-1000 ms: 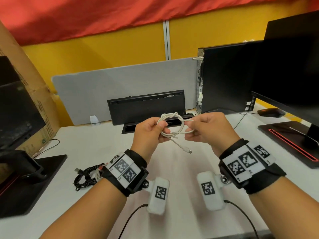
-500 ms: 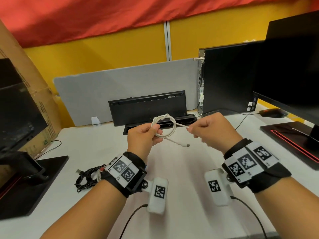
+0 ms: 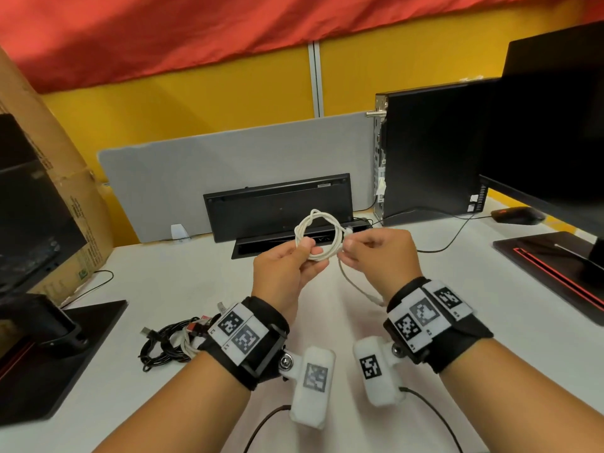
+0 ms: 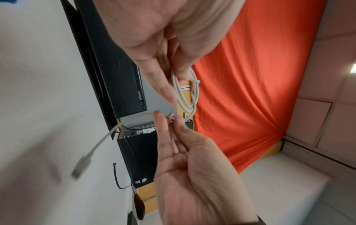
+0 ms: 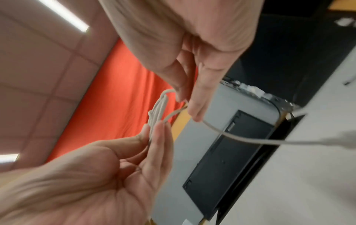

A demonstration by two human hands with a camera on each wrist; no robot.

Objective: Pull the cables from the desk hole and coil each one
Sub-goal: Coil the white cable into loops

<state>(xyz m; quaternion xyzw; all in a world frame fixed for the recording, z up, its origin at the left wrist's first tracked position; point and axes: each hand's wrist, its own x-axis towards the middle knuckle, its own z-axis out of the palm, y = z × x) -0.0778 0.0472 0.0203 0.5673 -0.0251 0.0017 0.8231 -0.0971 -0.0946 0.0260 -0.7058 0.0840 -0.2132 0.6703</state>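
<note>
I hold a white cable (image 3: 318, 237) wound into a small coil above the desk, in front of the open black desk hole (image 3: 248, 251). My left hand (image 3: 305, 250) pinches the coil's lower left between thumb and fingers. My right hand (image 3: 346, 248) pinches the strand at the coil's right side. The loose tail (image 3: 356, 286) hangs down under the right hand. In the left wrist view the coil (image 4: 185, 91) sits in my left fingers, and the tail's plug (image 4: 80, 167) is blurred. In the right wrist view the tail (image 5: 250, 140) runs off to the right from the coil (image 5: 158, 112).
A bundle of coiled black cables (image 3: 166, 344) lies on the white desk (image 3: 196, 289) by my left wrist. A PC tower (image 3: 431, 152), a monitor (image 3: 555, 142) and a mouse (image 3: 518, 215) stand at the right. A cardboard box (image 3: 65, 191) and a monitor stand (image 3: 49, 354) are at the left.
My right hand drew the cable end out to the right, then came back to the coil. The tail now hangs below the right hand instead of between the hands.
</note>
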